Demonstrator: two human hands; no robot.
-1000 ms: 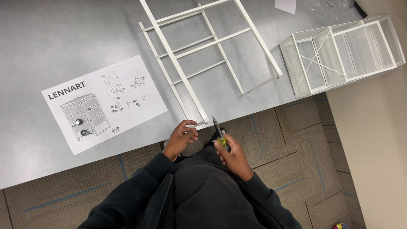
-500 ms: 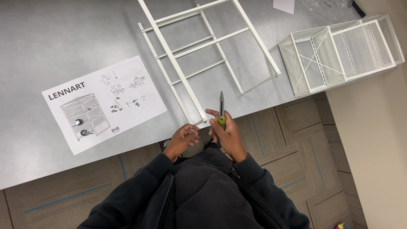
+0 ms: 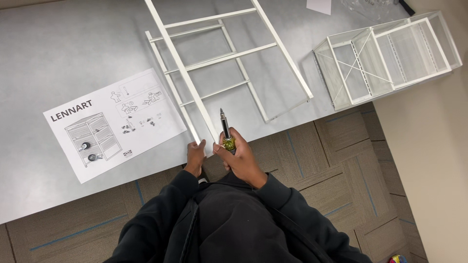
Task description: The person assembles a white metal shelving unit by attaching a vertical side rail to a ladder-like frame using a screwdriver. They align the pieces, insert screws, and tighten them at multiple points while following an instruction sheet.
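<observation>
Screwdriver (image 3: 225, 131) now upright in closed right hand (image 3: 240, 156); left hand (image 3: 195, 155) still gripping frame (image 3: 204, 73)

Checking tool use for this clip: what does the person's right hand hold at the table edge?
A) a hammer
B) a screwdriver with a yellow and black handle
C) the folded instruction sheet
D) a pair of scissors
B: the right hand grips a screwdriver with a yellow and black handle, shaft pointing away over the table, beside the white metal frame that the left hand touches.

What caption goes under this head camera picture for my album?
Right hand holds a screwdriver upright while left hand grips the white frame on the grey table.
</observation>
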